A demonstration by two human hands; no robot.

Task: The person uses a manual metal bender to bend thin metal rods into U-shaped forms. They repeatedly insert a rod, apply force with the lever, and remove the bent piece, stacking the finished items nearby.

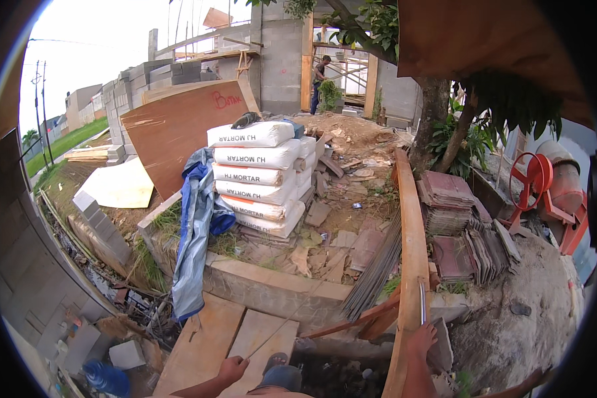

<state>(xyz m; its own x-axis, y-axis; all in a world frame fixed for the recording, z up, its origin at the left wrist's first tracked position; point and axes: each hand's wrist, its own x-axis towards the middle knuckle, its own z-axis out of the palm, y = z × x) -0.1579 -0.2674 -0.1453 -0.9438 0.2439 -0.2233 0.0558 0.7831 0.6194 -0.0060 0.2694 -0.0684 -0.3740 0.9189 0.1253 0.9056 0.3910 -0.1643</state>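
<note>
My left hand (232,368), low in the middle, is closed round a thin metal rod (286,320) that slants up and to the right over the concrete edge. At the lower right, my right hand (420,338) lies against a long wooden beam (412,245). Its fingers curl at the lower end of a short silver metal pipe (422,302), which lies along the beam's top; the palm side is hidden. Left of the beam, a bundle of thin steel rods (378,268) lies on the ground. Below my left hand are plywood boards (262,338).
Stacked white mortar sacks (255,176) stand ahead, beside a blue-grey tarp (196,245) draped over the low concrete wall (272,285). Roof tiles (448,199) and an orange cement mixer (557,186) stand right. Another person (319,83) stands far back. A dark pit (341,371) lies between boards and beam.
</note>
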